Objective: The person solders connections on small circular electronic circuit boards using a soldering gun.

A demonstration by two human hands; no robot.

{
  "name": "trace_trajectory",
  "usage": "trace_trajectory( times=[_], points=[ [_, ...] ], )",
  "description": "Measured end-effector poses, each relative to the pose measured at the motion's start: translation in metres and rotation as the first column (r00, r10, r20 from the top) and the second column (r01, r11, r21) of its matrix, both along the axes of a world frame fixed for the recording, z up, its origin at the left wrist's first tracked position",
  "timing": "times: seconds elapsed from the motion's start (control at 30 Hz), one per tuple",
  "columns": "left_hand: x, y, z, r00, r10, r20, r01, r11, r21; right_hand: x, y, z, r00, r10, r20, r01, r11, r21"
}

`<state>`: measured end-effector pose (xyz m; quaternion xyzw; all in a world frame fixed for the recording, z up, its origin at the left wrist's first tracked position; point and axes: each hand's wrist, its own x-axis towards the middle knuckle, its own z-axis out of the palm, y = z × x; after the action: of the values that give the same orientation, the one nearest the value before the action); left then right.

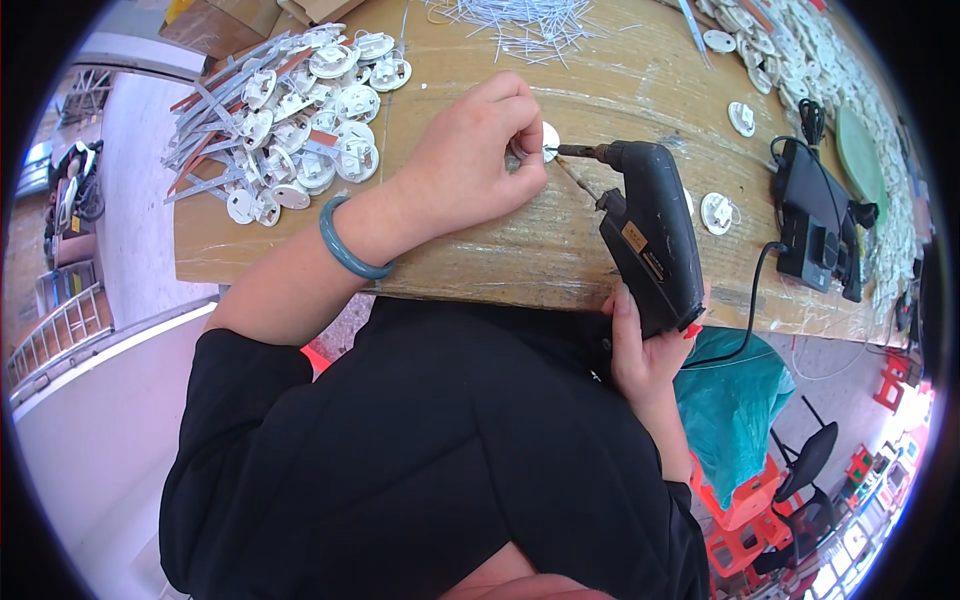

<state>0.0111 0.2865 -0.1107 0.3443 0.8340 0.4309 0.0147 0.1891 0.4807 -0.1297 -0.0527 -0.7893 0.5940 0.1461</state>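
My right hand (645, 355) is wrapped round the handle of a black soldering gun (655, 235) with a feed tube under its iron. The gun's tip points left and meets a small round white plastic part (550, 140). Beside that part is my left hand (480, 160), its fingers pinched together at the part's left edge. My fingers hide most of the part, and whatever fine piece they may hold does not show. A blue-grey bangle (345, 245) circles my left wrist. Right of the gun, another round white part (718, 213) lies on the wooden table (470, 260).
Round white parts with grey and brown strips form a pile (300, 125) at the left. Thin white wires (530, 25) lie at the far side. On the right stand a black corded control box (808, 215), a green disc (862, 155) and a heap of white parts (820, 65).
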Motion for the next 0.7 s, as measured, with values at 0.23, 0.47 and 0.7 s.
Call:
trace_trajectory(
  times=[0.23,0.47,0.7],
  points=[
    [0.0007,-0.0004,0.0008,1.0,-0.001,-0.007,0.001,1.0,-0.007,-0.0006,-0.0009,0.002,1.0,0.013,0.006,-0.013,1.0,0.008],
    [0.0007,0.0006,0.0006,1.0,-0.004,0.01,0.004,1.0,0.004,0.0019,-0.0001,0.0022,1.0,0.004,0.028,-0.003,0.999,-0.032],
    [0.0006,-0.0001,0.001,1.0,0.008,0.003,-0.008,1.0,-0.004,0.0016,-0.0011,0.0023,1.0,-0.002,0.023,0.003,0.998,-0.056]
  ],
)
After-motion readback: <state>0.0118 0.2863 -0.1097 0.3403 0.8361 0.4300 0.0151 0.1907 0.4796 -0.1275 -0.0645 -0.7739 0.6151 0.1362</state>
